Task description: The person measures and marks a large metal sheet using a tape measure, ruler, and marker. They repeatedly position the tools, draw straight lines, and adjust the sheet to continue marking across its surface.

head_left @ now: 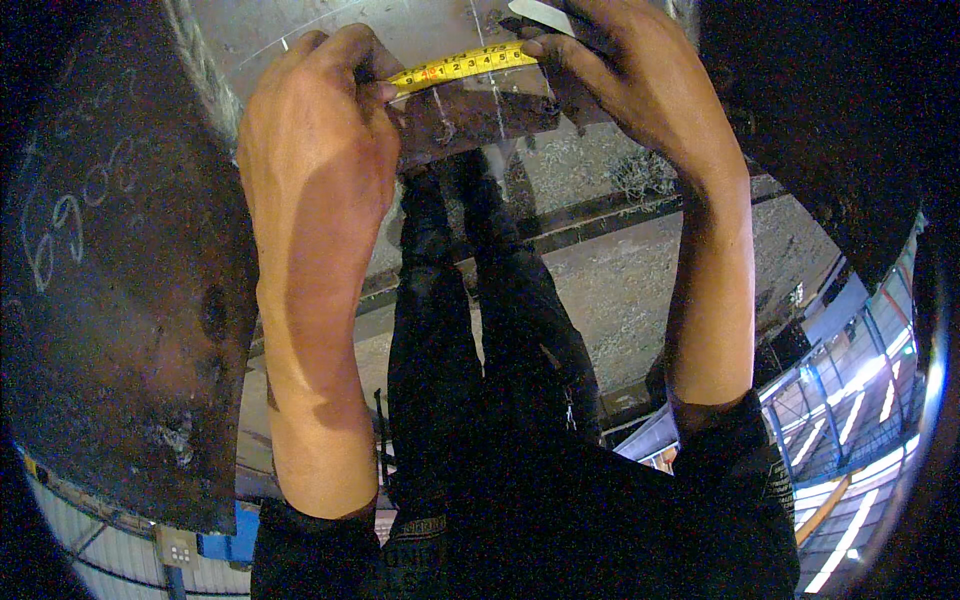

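A yellow measuring tape (465, 67) is stretched between my two hands at the top of the view, its printed scale facing up. My left hand (325, 125) is closed with thumb and fingers pinching the tape's left end. At its other end, the thumb of my right hand (645, 85) presses on the tape, and the fingers curl behind. A pale, flat, pointed strip (540, 16) sticks out from those right fingers; its kind cannot be told. Beneath the tape lies a grey metal plate (420, 28) with thin white marked lines, its near edge just below the tape.
A large dark steel plate (130, 300) with chalk writing rises at the left, and another dark plate (800, 100) stands at the right. Below are my legs (440, 330) on a gritty floor (625, 290). A ledge (580, 232) crosses the floor.
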A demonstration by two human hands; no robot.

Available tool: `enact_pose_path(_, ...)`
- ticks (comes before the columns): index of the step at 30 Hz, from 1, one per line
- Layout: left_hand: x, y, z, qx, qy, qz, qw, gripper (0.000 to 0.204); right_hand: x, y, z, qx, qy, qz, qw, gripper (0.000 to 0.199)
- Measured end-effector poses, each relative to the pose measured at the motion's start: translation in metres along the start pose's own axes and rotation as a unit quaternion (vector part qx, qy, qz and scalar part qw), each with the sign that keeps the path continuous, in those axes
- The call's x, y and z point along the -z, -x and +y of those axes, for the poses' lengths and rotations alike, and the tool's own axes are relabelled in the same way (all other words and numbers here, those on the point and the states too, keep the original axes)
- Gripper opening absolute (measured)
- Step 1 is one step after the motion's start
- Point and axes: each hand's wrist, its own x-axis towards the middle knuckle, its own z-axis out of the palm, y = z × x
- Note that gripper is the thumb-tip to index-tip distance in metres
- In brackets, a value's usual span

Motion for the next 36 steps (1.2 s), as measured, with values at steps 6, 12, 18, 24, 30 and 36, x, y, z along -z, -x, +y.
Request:
enact_pose_path(6,-0.003,0.002,-0.003,0.008,-0.012,-0.01,1.0,0.011,-0.007,0.002,0.004,0.006,0.012,0.005,1.0,0.034)
enact_pose_path(12,-0.004,0.005,-0.006,-0.025,0.032,0.03,0.999,0.005,-0.008,-0.002,0.002,-0.002,-0.008,-0.01,1.0,0.033)
enact_pose_path(18,-0.006,0.002,-0.001,-0.025,0.038,0.036,0.998,0.005,0.0,-0.002,0.001,-0.026,-0.012,-0.031,0.999,0.032)
enact_pose_path(24,-0.007,-0.001,0.0,-0.019,0.027,0.026,0.999,0.006,0.0,-0.003,0.006,-0.016,-0.002,-0.028,0.999,0.034)
enact_pose_path(30,-0.01,0.003,-0.003,-0.035,0.034,0.041,0.998,0.006,-0.002,-0.003,0.008,-0.005,-0.023,-0.026,0.999,0.033)
enact_pose_path(36,-0.013,0.001,0.004,-0.029,-0.01,0.033,0.999,0.011,0.001,-0.001,0.005,-0.023,0.001,-0.024,0.999,0.032)
